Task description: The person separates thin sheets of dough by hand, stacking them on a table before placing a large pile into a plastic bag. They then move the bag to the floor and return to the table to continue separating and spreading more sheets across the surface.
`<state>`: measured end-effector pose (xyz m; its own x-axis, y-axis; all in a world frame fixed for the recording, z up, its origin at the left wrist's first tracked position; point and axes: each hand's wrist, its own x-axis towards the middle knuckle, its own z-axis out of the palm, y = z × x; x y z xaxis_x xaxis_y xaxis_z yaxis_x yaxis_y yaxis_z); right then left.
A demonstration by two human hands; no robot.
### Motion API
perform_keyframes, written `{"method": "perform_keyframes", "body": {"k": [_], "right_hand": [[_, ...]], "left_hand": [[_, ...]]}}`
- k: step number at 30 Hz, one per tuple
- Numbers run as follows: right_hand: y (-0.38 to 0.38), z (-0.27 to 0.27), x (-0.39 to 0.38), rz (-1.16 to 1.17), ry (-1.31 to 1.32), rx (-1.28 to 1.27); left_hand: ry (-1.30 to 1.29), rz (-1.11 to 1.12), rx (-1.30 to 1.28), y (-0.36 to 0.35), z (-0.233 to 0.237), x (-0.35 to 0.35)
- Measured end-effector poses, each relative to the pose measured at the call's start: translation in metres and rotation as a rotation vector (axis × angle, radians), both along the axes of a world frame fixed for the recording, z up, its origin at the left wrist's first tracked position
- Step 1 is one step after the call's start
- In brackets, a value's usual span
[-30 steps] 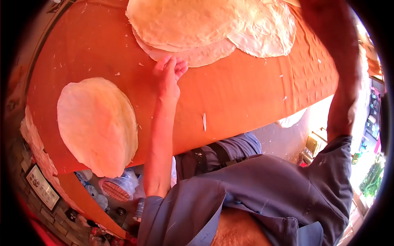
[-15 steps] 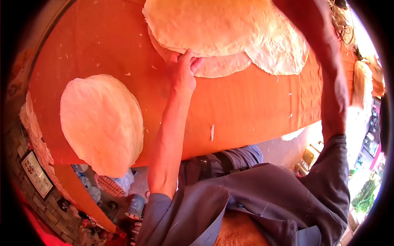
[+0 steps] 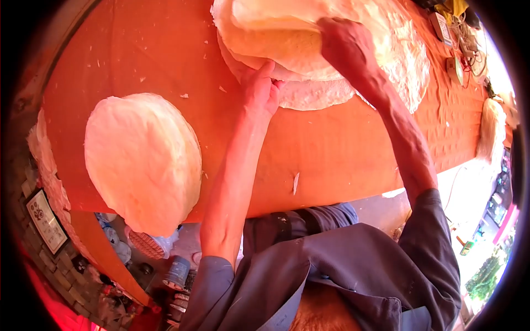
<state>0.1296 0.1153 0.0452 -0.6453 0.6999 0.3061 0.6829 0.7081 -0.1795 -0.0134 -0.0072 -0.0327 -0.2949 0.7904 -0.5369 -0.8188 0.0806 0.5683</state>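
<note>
A pile of thin round flatbreads (image 3: 309,94) lies at the far middle of the orange cloth-covered table (image 3: 331,149). My left hand (image 3: 260,88) is at the pile's near edge, fingers tucked under the upper sheets. My right hand (image 3: 343,45) rests on top and grips the upper flatbread (image 3: 281,33), which is lifted and folding over. A second stack of flatbreads (image 3: 142,160) sits at the left, overhanging the table's near edge.
Small devices and cables (image 3: 455,33) lie at the far right of the table. Another pale flatbread (image 3: 490,132) hangs at the right edge. Crumbs dot the cloth. Below the table's left end are bags, jars and a framed picture (image 3: 47,220).
My left hand has slid forward from the bare cloth to the pile's edge. My right hand came down into view onto the top flatbread and lifted its edge.
</note>
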Motion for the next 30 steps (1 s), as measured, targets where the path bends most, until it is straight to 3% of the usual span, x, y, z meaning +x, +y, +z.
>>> {"method": "perform_keyframes", "body": {"k": [2, 4, 6, 8, 9, 12, 13, 17, 20, 22, 24, 26, 28, 30], "right_hand": [[-0.011, -0.007, -0.025, 0.060, -0.100, -0.036], [-0.026, -0.049, -0.033, 0.119, 0.059, -0.116], [-0.030, -0.061, -0.033, 0.124, 0.048, -0.156], [-0.019, -0.048, -0.042, 0.126, -0.015, -0.200], [-0.017, -0.032, -0.050, 0.111, -0.078, -0.222], [-0.019, -0.035, -0.059, 0.168, 0.054, -0.275], [-0.025, -0.024, -0.049, 0.251, 0.126, -0.454], [-0.043, -0.046, -0.022, 0.118, 0.310, -0.109], [-0.043, -0.044, -0.013, 0.072, 0.238, -0.140], [-0.056, 0.005, -0.004, 0.023, 0.349, -0.275], [-0.072, 0.049, 0.013, -0.026, 0.352, -0.384], [-0.084, 0.066, 0.037, 0.023, 0.205, -0.431], [-0.078, 0.069, 0.061, 0.018, 0.039, -0.457], [-0.047, 0.075, 0.081, -0.178, -0.018, -0.444]], "left_hand": [[0.034, 0.002, -0.041, 0.007, 0.006, 0.000], [-0.012, -0.026, -0.020, 0.010, 0.001, -0.005], [-0.047, -0.028, -0.034, 0.010, -0.010, -0.013], [-0.077, -0.030, -0.075, 0.010, -0.023, -0.012], [-0.035, -0.020, -0.030, 0.008, -0.001, -0.008], [-0.058, -0.058, 0.032, 0.017, -0.003, -0.014], [-0.041, -0.089, 0.001, 0.019, -0.002, -0.019], [-0.029, -0.119, -0.068, 0.016, 0.007, -0.018], [-0.033, -0.078, -0.012, 0.018, 0.036, 0.001], [-0.052, -0.132, 0.101, 0.003, 0.051, 0.015], [-0.101, 0.005, 0.092, -0.022, 0.088, 0.043], [-0.170, -0.045, 0.275, -0.057, 0.091, 0.054], [-0.239, -0.147, 0.123, -0.096, 0.072, 0.059], [-0.217, -0.143, 0.032, -0.127, 0.065, 0.066]]}}
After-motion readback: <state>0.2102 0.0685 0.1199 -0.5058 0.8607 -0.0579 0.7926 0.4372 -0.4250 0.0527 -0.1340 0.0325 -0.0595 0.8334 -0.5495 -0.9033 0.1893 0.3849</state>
